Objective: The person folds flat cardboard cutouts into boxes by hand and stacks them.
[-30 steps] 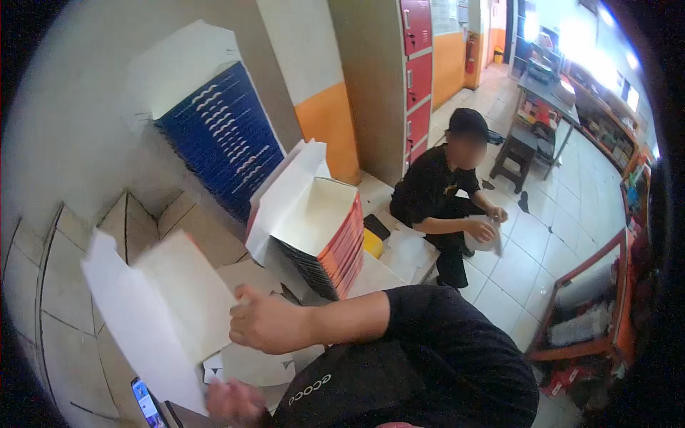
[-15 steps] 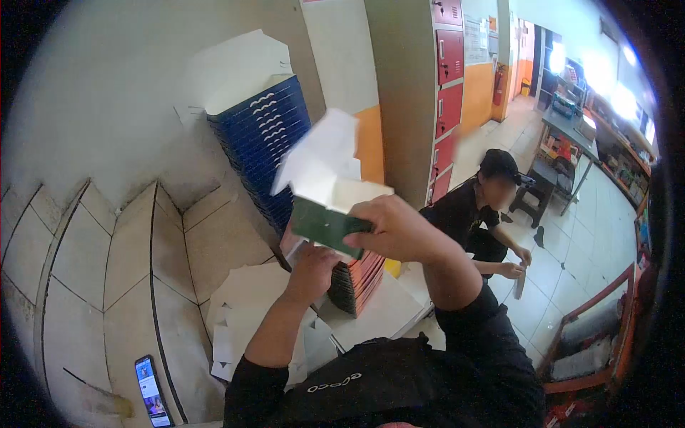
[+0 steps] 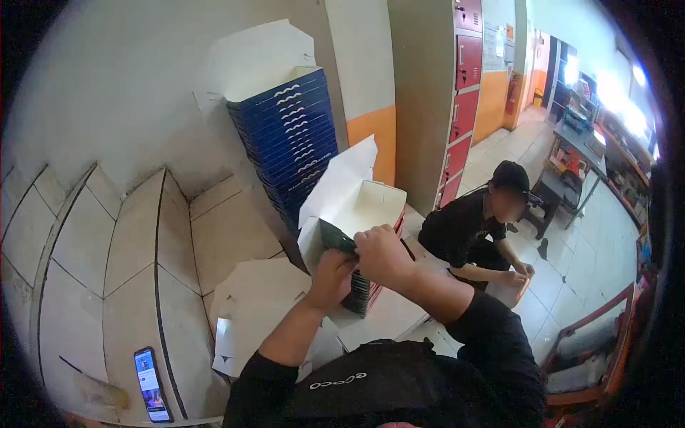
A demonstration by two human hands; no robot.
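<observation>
A cardboard food box (image 3: 360, 207), white inside with a green outer panel, sits with its lid raised on top of a stack of red and dark green boxes (image 3: 372, 294). My left hand (image 3: 332, 279) grips its near left corner with curled fingers. Right beside it, my right hand (image 3: 384, 257) pinches the near green panel; the exact fold between the fingers is hidden. Flat white cardboard blanks (image 3: 265, 303) lie just left of my forearms.
A tall stack of blue boxes (image 3: 296, 135) stands against the wall behind. A phone (image 3: 152, 385) lies on the tiled ledge (image 3: 118, 285) at left. To the right, a crouching person (image 3: 467, 232) handles a small item. Red lockers (image 3: 465, 107) rise behind.
The box, held tilted in the air before, now rests upright on the stack. My right hand has come down beside my left at the near panel. The view has shifted slightly.
</observation>
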